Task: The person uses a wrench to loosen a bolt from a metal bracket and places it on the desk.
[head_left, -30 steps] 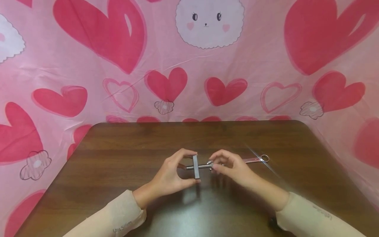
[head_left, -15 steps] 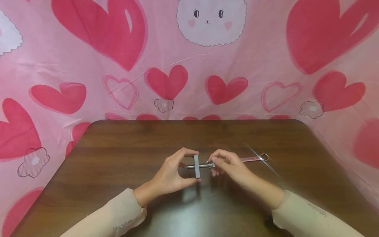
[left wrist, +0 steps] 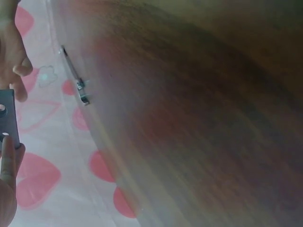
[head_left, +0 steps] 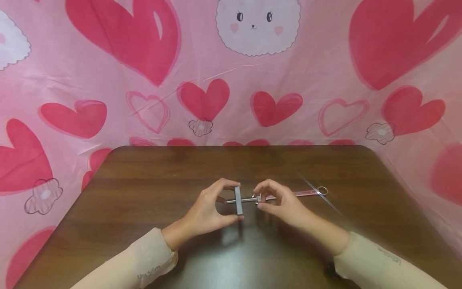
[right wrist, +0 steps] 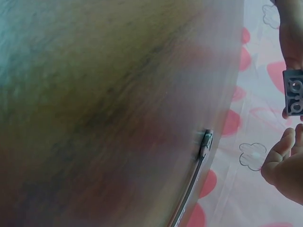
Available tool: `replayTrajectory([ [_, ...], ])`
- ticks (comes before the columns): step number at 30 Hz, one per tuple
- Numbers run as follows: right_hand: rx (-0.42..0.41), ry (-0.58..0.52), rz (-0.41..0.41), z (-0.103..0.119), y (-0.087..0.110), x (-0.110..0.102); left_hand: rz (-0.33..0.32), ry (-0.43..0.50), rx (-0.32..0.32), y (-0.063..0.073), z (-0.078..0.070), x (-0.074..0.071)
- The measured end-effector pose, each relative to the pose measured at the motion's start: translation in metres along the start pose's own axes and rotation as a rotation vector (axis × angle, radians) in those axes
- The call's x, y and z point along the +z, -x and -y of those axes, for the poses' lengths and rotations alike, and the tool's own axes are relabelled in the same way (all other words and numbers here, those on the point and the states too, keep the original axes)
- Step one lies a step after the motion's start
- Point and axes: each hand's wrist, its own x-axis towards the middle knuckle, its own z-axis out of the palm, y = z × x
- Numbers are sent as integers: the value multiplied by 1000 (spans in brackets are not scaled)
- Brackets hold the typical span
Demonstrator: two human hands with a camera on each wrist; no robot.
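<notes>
A flat grey metal plate point(head_left: 238, 200) stands on edge above the table, held by its top and bottom edges in my left hand point(head_left: 207, 208), thumb below and fingers above. Through it runs a silver bolt point(head_left: 249, 199), its shank poking out toward the left palm. My right hand point(head_left: 283, 202) has thumb and fingers curled around the bolt's head end. Holes show in the plate's face point(right wrist: 293, 94) in the right wrist view; the bolt is hidden there. Behind the right hand, a wrench point(head_left: 306, 193) lies on the table, its head overlapped by the bolt head and fingers.
The brown wooden table point(head_left: 173, 168) has rounded far corners. A pink cloth point(head_left: 238, 72) with hearts hangs behind and beside it. A small dark object point(head_left: 332, 271) sits partly under the right sleeve. The wrench's ring end point(head_left: 322, 191) points right.
The right fingers closed up over the bolt head, then spread around it again. The left hand keeps its grip on the plate, nearly in place. The wrench stays put.
</notes>
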Motion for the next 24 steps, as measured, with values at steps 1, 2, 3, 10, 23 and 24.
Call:
replayTrajectory([
  [1, 4, 1, -2, 0, 0, 0, 1, 3, -3, 0, 0, 0],
  [2, 13, 4, -4, 0, 0, -1, 3, 6, -3, 0, 0, 0],
  [3, 29, 10, -7, 1, 0, -2, 4, 8, -3, 0, 0, 0],
  [10, 161, -56, 42, 5, 0, -5, 6, 11, -4, 1, -1, 0],
  [23, 214, -75, 18, 5, -1, -3, 12, 10, 13, 1, -2, 4],
  [24, 218, -81, 17, 5, -1, -3, 14, 10, 12, 2, -2, 4],
])
